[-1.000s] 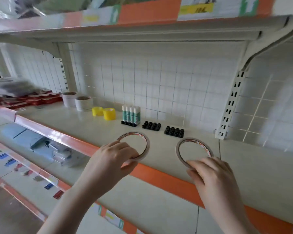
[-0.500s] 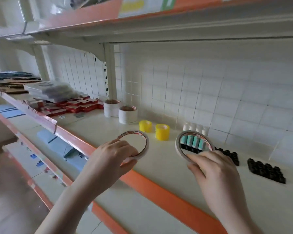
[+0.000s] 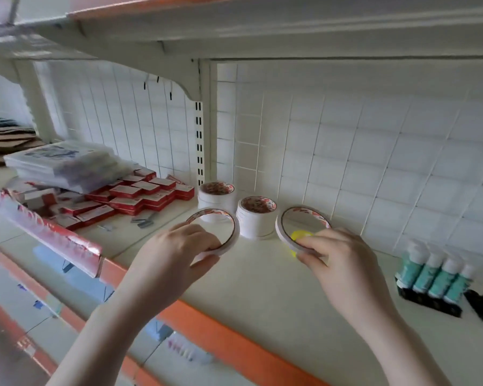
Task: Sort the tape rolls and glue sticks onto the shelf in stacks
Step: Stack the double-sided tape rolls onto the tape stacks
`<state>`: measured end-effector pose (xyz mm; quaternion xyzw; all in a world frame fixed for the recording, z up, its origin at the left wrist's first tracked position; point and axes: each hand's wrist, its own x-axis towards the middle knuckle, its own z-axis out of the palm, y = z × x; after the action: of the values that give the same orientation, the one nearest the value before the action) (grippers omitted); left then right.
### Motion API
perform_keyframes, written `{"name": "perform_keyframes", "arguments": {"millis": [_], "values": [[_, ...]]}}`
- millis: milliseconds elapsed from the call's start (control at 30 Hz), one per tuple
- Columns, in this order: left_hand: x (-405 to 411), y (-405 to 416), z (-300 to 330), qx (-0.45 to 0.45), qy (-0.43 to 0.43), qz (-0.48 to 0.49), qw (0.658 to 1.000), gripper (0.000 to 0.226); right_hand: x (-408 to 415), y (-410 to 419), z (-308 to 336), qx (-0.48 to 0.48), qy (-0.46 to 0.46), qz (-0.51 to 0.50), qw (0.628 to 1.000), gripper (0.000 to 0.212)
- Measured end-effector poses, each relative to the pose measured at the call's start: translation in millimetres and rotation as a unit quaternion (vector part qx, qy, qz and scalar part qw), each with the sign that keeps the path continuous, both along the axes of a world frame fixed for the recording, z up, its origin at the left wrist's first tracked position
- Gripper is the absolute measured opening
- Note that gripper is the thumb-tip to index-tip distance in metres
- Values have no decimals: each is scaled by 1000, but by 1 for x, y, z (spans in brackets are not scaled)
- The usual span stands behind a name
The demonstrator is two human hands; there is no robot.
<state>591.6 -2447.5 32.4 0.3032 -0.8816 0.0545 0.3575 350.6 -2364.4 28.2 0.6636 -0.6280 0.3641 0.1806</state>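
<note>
Head view: your left hand (image 3: 176, 254) is pinching thin tape roll (image 3: 213, 230) by near rim, holding it above shelf (image 3: 257, 285), in front of left tape stack (image 3: 217, 200). Your right hand (image 3: 343, 263) is gripping second thin tape roll (image 3: 301, 227), held just right of right tape stack (image 3: 255, 220); yellow roll (image 3: 299, 238) is showing through its ring. Glue sticks (image 3: 435, 274) are standing upright in black holder (image 3: 427, 300), far right on shelf. Red boxes (image 3: 140, 197) are lying left.

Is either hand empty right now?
No, the left hand pinches one thin tape ring and the right hand pinches another thin tape ring.
</note>
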Motion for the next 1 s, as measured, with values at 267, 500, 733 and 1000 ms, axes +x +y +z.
{"name": "perform_keyframes", "arguments": {"millis": [267,500,733,1000], "values": [[45,-105,3,-5,-16,-97,995,26,43,-91,12,76,-49,-59,994,12],[64,-146,-2,18,-5,-120,993,26,54,-139,16,152,-76,-96,981,12],[65,-157,-2,24,-10,-124,992,24,49,-155,20,188,-67,-117,973,9],[58,-164,-5,24,-14,-125,992,25,40,-160,13,212,-93,-111,966,11]]}}
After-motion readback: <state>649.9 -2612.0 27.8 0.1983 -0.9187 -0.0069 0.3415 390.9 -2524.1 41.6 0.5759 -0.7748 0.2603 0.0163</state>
